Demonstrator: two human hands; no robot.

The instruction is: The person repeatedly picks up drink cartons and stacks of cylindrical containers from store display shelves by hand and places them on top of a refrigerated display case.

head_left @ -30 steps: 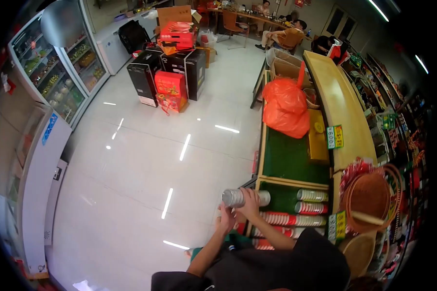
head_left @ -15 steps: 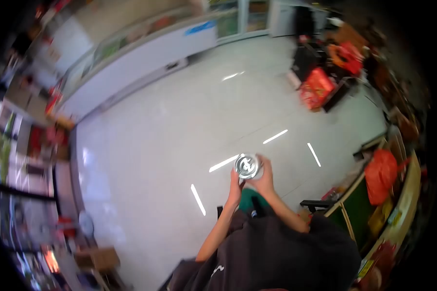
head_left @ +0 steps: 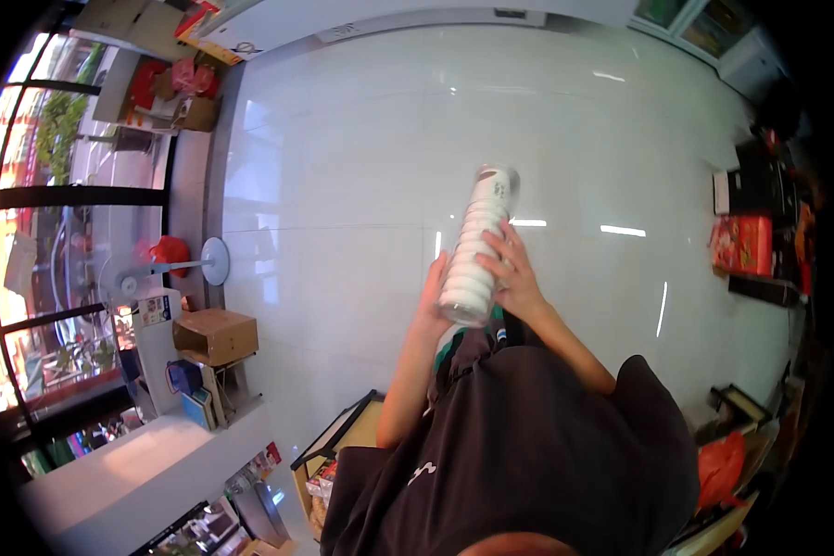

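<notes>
A long stack of white cups (head_left: pixel 475 246) in a clear sleeve is held in front of my body, tilted with its far end up and slightly right. My right hand (head_left: pixel 514 273) grips the stack's right side, fingers bent over it near the middle. Against the lower left side rests my left hand (head_left: pixel 433 295), its thumb along the stack and its other fingers mostly hidden. Below the hands is my dark shirt (head_left: pixel 547 445).
At left, a cardboard box (head_left: pixel 215 336) sits by a counter (head_left: pixel 157 473), with a pale fan (head_left: pixel 215 261) beyond it. Red and black boxes (head_left: pixel 743 246) stand at right. A wooden-framed shelf (head_left: pixel 361 422) is near my left elbow. An orange bag (head_left: pixel 719 471) lies lower right.
The view has swung left, from the shelves toward the windows. The stack, earlier seen end-on, now shows its long side. Both hands remain on it.
</notes>
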